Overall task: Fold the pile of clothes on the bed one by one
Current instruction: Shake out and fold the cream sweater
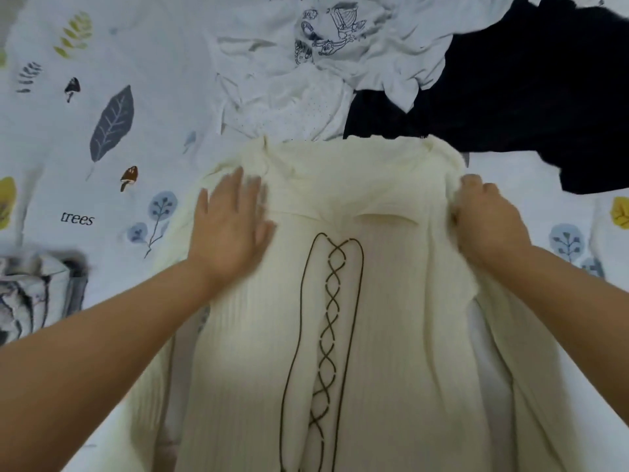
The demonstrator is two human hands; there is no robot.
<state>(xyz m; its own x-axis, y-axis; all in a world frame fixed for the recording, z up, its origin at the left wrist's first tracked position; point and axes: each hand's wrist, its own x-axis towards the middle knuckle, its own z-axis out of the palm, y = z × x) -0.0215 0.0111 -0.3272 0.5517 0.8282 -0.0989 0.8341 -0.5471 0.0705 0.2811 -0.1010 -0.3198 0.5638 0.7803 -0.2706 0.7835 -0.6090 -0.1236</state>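
— Cream garment (391, 301), ribbed, is lying across the lower centre of the frame. Which way is it running?

— Its long axis is going from the bottom edge up toward the middle, with one end sitting near the centre of the picture, just below the pile. A dark brown lacing (328, 321) is crisscrossing down its middle along that same axis.

— What is the left hand (229, 229) doing?

— It is resting flat on the upper left part of the garment, fingers spread and straight, palm down. It is blurred, so finer detail is escaping me.

— And the right hand (490, 223)?

— It is sitting at the garment's upper right corner with fingers curled, gathering a bunch of the cream fabric. The fingertips are buried in the cloth, so exactly how they are pinching is hard to say.

— What is lying past the garment?

— A crumpled white shirt (323, 52) with line drawings is sitting at top centre, and a black garment (544, 97) is spreading over the upper right, both just beyond the cream piece. The black one is touching its far edge.

— And underneath?

— A white bedsheet (112, 158) printed with leaves, mushrooms and the word "trees" is showing on the left. A striped grey bundle (37, 291) is lying at the left edge, well apart from the cream garment.
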